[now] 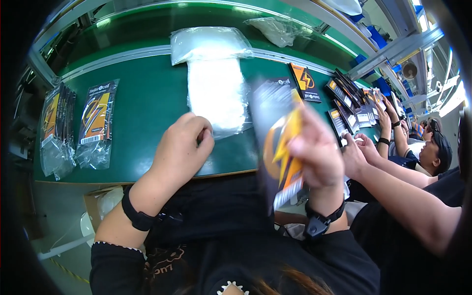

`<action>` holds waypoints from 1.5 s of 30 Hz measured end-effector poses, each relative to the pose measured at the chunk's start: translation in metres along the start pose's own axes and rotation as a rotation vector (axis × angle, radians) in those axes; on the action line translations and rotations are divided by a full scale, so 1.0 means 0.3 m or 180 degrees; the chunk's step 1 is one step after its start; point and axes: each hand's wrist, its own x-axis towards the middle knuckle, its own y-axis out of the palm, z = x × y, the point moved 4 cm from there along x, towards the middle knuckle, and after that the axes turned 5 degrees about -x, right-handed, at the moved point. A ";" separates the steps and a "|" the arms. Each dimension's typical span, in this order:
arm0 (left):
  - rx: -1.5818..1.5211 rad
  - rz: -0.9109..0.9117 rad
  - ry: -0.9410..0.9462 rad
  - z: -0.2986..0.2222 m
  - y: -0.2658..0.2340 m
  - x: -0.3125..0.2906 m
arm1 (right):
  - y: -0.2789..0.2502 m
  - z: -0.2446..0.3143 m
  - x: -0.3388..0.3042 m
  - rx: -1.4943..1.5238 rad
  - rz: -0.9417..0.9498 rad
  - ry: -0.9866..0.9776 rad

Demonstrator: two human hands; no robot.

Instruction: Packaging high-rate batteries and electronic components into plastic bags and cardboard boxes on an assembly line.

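My right hand (317,150) holds up a black and orange printed card (278,142), blurred by motion, above the table's front edge. My left hand (183,147) rests on the green table (147,103) with its fingers curled at the near end of a stack of clear plastic sleeves (216,93); I cannot tell whether it grips one. Both wrists wear black bands.
Packed cards in clear bags (96,123) and a bundle of more (56,130) lie at the left. Loose plastic bags (209,43) lie further back. Several black and orange cards (344,98) line the right, where other people's hands (366,147) work. A cardboard box (101,206) sits below the table.
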 end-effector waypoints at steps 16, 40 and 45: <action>-0.1504 -0.0515 -0.0914 0.038 -0.096 -0.029 | 0.063 -0.180 0.025 0.0600 0.0384 0.1266; -0.1136 -0.0057 -0.0702 0.037 -0.124 -0.094 | 0.070 -0.282 0.009 -0.0053 0.0614 0.0523; -0.0608 -0.0322 -0.0753 0.016 -0.118 -0.097 | 0.086 -0.329 -0.001 0.0174 0.0294 0.0296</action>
